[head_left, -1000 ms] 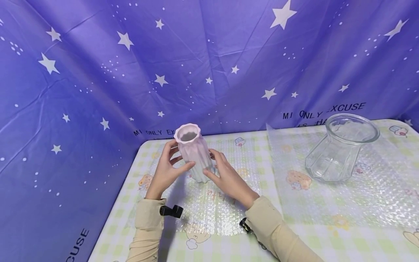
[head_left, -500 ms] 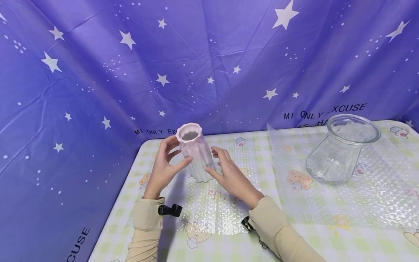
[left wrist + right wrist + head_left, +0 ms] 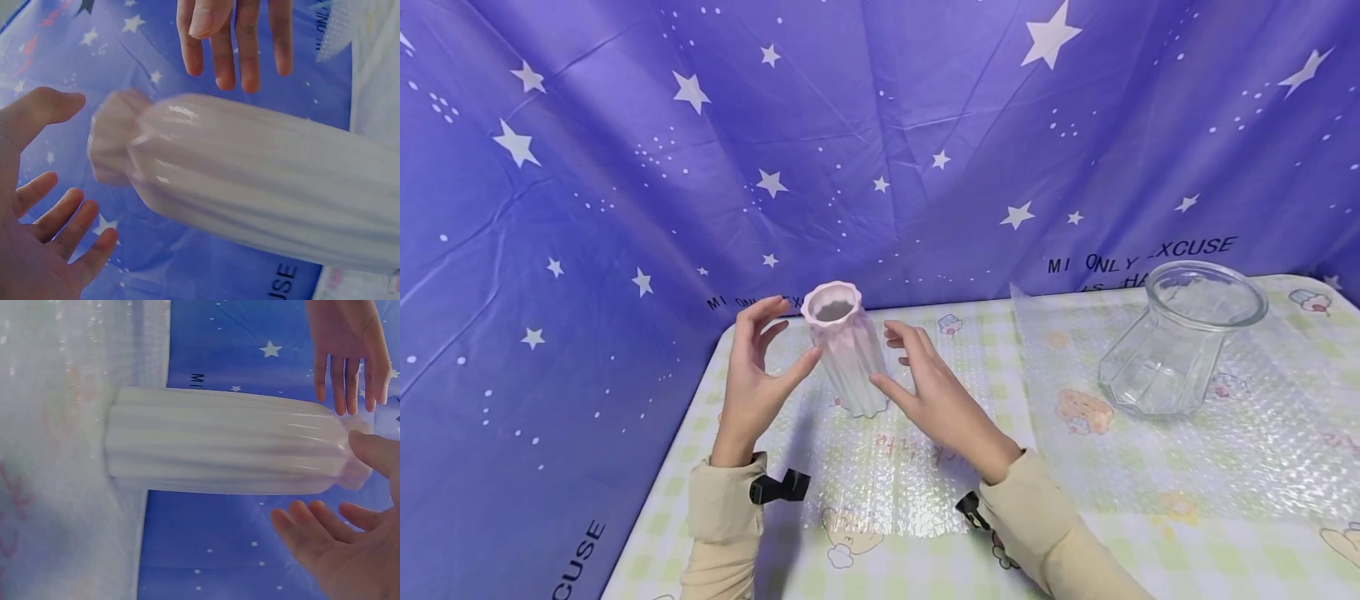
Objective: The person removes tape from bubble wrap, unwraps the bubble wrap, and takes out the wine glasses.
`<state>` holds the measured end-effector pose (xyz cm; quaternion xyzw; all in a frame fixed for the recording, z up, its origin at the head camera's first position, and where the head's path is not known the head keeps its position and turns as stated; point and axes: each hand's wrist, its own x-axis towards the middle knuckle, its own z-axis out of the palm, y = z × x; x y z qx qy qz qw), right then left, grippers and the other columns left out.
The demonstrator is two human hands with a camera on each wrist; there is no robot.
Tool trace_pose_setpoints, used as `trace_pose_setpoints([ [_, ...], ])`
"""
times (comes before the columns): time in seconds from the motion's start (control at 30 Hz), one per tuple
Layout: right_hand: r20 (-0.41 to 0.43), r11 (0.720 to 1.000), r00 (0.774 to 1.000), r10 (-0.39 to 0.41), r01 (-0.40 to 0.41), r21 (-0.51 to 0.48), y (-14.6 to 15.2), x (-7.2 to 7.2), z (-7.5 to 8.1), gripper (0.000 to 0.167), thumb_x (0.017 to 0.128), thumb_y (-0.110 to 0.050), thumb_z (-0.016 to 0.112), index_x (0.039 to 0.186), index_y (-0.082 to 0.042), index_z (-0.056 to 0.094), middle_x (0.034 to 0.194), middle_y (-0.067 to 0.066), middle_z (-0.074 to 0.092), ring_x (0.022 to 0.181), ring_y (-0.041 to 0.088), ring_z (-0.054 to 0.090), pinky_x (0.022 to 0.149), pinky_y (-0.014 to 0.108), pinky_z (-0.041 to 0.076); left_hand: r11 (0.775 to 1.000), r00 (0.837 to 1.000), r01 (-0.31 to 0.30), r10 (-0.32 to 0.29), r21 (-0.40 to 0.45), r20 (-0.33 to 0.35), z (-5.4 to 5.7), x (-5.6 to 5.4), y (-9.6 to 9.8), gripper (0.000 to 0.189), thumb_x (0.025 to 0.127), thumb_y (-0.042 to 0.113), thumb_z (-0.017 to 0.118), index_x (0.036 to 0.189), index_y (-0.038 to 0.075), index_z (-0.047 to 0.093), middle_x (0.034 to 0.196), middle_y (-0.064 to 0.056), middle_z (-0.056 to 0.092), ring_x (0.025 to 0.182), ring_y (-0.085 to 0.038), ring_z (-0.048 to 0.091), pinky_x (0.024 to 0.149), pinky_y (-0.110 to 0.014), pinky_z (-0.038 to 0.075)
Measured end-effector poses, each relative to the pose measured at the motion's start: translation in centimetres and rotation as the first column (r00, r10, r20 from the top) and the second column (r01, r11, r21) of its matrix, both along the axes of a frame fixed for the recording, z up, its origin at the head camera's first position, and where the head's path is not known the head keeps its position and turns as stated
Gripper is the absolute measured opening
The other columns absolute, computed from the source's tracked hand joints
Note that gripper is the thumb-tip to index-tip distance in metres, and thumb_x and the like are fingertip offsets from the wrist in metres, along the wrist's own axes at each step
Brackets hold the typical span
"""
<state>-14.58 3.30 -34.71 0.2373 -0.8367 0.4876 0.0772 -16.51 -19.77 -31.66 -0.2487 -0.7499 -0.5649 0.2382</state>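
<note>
A fluted ceramic vase (image 3: 853, 367), pink at its scalloped rim and pale grey-white below, stands upright on a sheet of bubble wrap (image 3: 880, 492). To its left my left hand (image 3: 754, 383) is spread with the thumb held away from the fingers, and a gap shows between it and the vase. On the other side my right hand (image 3: 942, 396) has loosely bent fingers, its thumb close to the vase's lower body. In the right wrist view the right fingers are apart from the vase (image 3: 225, 444); whether the thumb touches it I cannot tell. Neither hand holds anything.
A clear glass vase (image 3: 1165, 367) with a wide rim stands at the right on a second bubble wrap sheet (image 3: 1112, 479). Green-checked cloth (image 3: 925, 575) covers the table. A purple star-patterned curtain (image 3: 880, 125) hangs right behind the table's back edge and along its left.
My left hand has come off the vase and moved left. My right hand has drawn slightly right, its fingers loosening away from the vase. The vase has stayed in place.
</note>
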Motion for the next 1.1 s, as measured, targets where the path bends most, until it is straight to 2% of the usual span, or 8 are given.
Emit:
trace_pose_setpoints([
  [0.13,-0.021,1.0,1.0,0.01,-0.01,0.004,0.3,0.2,0.5,0.063,0.099,-0.023,0.063,0.15,-0.007,0.03,0.145,0.012,0.042,0.133,0.024,0.045,0.109,0.04,0.044,1.0,0.998,0.009,-0.008,0.024,-0.058,0.7,0.7,0.6,0.068,0.076,-0.016,0.074,0.136,-0.008,0.043,0.133,-0.005,0.05,0.128,-0.028,0.047,0.11,-0.036,0.04],
  [0.3,-0.013,0.999,1.0,0.016,-0.016,0.046,1.2,0.6,0.8,0.062,0.099,-0.025,0.062,0.15,-0.009,0.03,0.145,0.012,0.042,0.132,0.023,0.045,0.109,0.041,0.044,0.999,0.993,0.049,-0.047,0.015,-0.107,1.4,1.5,1.6,0.065,0.075,-0.018,0.073,0.133,-0.01,0.046,0.132,-0.017,0.05,0.126,-0.027,0.049,0.111,-0.038,0.039],
  [0.47,-0.008,0.998,1.0,0.013,-0.013,0.064,2.3,1.0,1.2,0.062,0.1,-0.026,0.061,0.15,-0.009,0.03,0.144,0.011,0.042,0.132,0.023,0.044,0.109,0.042,0.043,0.996,0.988,0.085,-0.086,-0.015,-0.128,1.5,2.0,3.0,0.064,0.074,-0.018,0.075,0.132,-0.009,0.049,0.13,-0.026,0.049,0.125,-0.027,0.05,0.11,-0.04,0.041],
  [0.57,0.004,0.997,1.0,0.008,-0.009,0.074,2.9,1.1,1.5,0.063,0.1,-0.027,0.061,0.151,-0.01,0.029,0.144,0.01,0.042,0.133,0.022,0.044,0.11,0.042,0.043,0.995,0.988,0.094,-0.099,-0.046,-0.121,1.5,2.4,3.8,0.063,0.074,-0.015,0.076,0.131,-0.007,0.051,0.13,-0.026,0.05,0.125,-0.028,0.05,0.11,-0.039,0.041],
  [0.77,-0.014,0.998,1.0,-0.011,0.012,0.065,3.9,1.3,2.0,0.063,0.099,-0.026,0.063,0.15,-0.009,0.03,0.143,0.011,0.042,0.133,0.024,0.044,0.109,0.043,0.043,0.985,0.991,0.053,-0.073,-0.167,-0.116,1.3,2.9,5.0,0.059,0.078,0.0,0.08,0.131,0.0,0.054,0.131,-0.014,0.055,0.124,-0.024,0.049,0.106,-0.037,0.041],
  [0.97,-0.048,0.999,0.999,-0.019,0.021,0.041,5.1,1.0,2.2,0.065,0.098,-0.023,0.064,0.151,-0.006,0.029,0.144,0.015,0.041,0.132,0.028,0.044,0.108,0.047,0.043,0.971,0.989,0.112,-0.13,-0.211,-0.075,0.7,2.9,6.0,0.058,0.081,0.005,0.079,0.132,0.004,0.054,0.135,-0.013,0.054,0.126,-0.024,0.049,0.105,-0.041,0.042],
  [1.1,-0.064,0.998,0.997,-0.032,0.035,0.049,6.6,1.0,1.9,0.067,0.098,-0.019,0.064,0.152,-0.005,0.027,0.143,0.016,0.042,0.132,0.03,0.044,0.109,0.049,0.042,0.962,0.989,0.12,-0.137,-0.243,-0.052,0.3,2.8,6.5,0.057,0.082,0.008,0.08,0.133,0.006,0.053,0.134,-0.01,0.054,0.127,-0.023,0.048,0.107,-0.039,0.041],
])
